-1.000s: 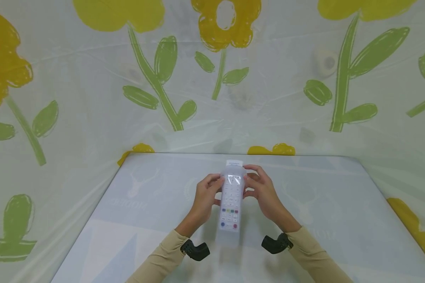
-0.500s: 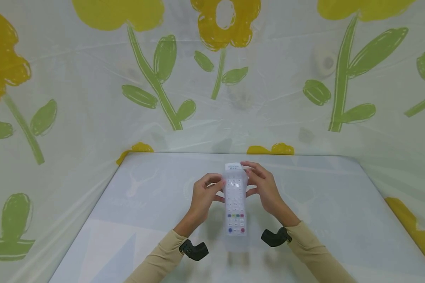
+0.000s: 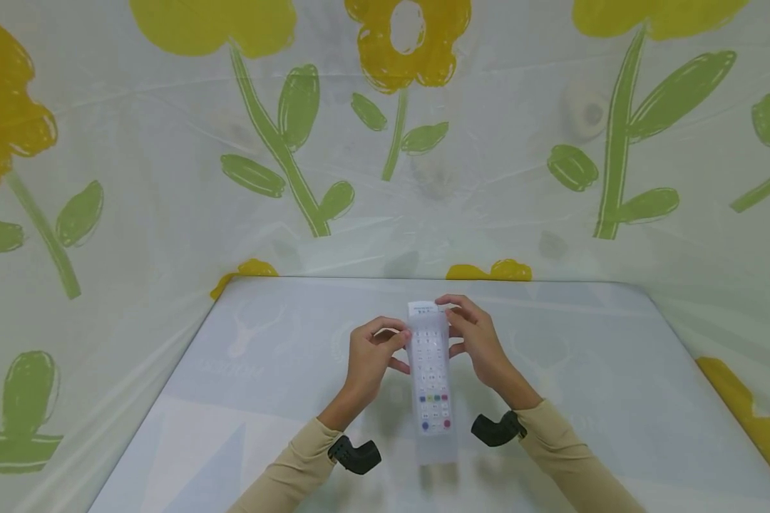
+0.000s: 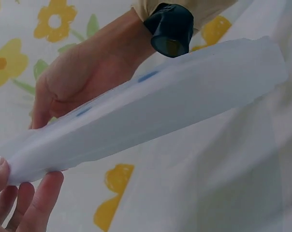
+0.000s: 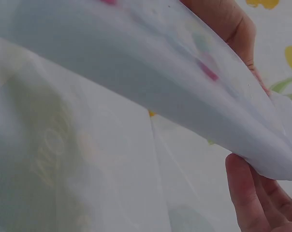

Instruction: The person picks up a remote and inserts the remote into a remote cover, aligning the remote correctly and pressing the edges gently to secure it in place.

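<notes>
A white remote control (image 3: pixel 431 377) with rows of buttons, some coloured, lies inside a frosted see-through sleeve (image 3: pixel 437 451). Its white far end (image 3: pixel 421 308) shows beyond the sleeve's mouth, and the sleeve's near end extends past the remote. My left hand (image 3: pixel 371 354) pinches the left edge near the mouth between thumb and fingers. On the opposite edge my right hand (image 3: pixel 481 345) does the same, its index finger reaching up beside the remote's far end. In the left wrist view the sleeve (image 4: pixel 170 104) is held tilted above the table; the right wrist view shows fingers (image 5: pixel 245 193) under its edge.
A pale table (image 3: pixel 282 399) with faint printed patterns lies below the hands. Behind it hangs a white curtain (image 3: pixel 488 199) with yellow flowers and green leaves. Dark wrist cameras sit on the left wrist (image 3: pixel 355 456) and right wrist (image 3: pixel 497 429).
The remote and sleeve have shifted toward me and slightly to the right. The sleeve's mouth, bulging earlier, now looks straighter. Both hands stay at its edges with small finger shifts.
</notes>
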A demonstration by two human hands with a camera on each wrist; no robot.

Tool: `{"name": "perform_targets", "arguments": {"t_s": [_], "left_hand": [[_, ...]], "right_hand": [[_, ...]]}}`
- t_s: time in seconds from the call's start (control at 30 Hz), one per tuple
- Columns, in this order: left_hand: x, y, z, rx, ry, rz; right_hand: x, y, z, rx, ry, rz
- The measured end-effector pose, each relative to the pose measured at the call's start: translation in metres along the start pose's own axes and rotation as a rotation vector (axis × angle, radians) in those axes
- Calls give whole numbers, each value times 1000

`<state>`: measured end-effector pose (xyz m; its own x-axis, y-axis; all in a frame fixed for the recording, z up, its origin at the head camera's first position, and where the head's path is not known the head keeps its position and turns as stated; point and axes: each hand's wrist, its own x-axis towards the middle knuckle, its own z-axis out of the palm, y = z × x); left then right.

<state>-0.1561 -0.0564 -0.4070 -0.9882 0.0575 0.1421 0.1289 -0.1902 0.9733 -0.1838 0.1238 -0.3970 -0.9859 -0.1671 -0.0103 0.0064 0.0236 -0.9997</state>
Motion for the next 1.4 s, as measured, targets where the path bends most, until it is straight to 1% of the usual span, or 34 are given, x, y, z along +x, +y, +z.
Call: {"name": "perform_targets", "arguments": {"t_s": [0.2, 0.33, 0.43, 0.6, 0.7, 0.8, 0.93, 1.03, 1.13, 1.27, 1.33, 1.4], "left_hand": [[1, 0, -1, 13, 19, -35], [1, 1, -1, 27, 25, -57], [2, 2, -1, 54, 4, -65], [4, 5, -3, 101, -48, -104], [4, 6, -6, 116, -58, -130], [4, 6, -9, 105, -62, -135], [3, 11, -10, 82, -70, -123], [0, 16, -8, 87, -94, -114], [-2, 20, -5, 87, -117, -104], [-3, 19, -5, 84, -109, -107], [-3, 20, -6, 81, -105, -120], [-2, 19, -6, 72, -105, -133]], "right_hand": [[-2, 1, 3, -19, 0, -19], [-4, 5, 3, -37, -16, -6], [-5, 8, 2, -26, -32, 7], [-5, 11, 0, -11, -55, -12], [-8, 13, -2, -11, -78, -47], [-11, 15, -4, -3, -102, -102], [-14, 18, -6, -17, -99, -179], [-16, 18, -8, -66, -82, -231], [-19, 14, -7, -110, -71, -301], [-25, 4, -2, -134, -77, -418], [-28, -1, 0, -137, -81, -453], [-29, -4, 1, -142, -86, -470]]}}
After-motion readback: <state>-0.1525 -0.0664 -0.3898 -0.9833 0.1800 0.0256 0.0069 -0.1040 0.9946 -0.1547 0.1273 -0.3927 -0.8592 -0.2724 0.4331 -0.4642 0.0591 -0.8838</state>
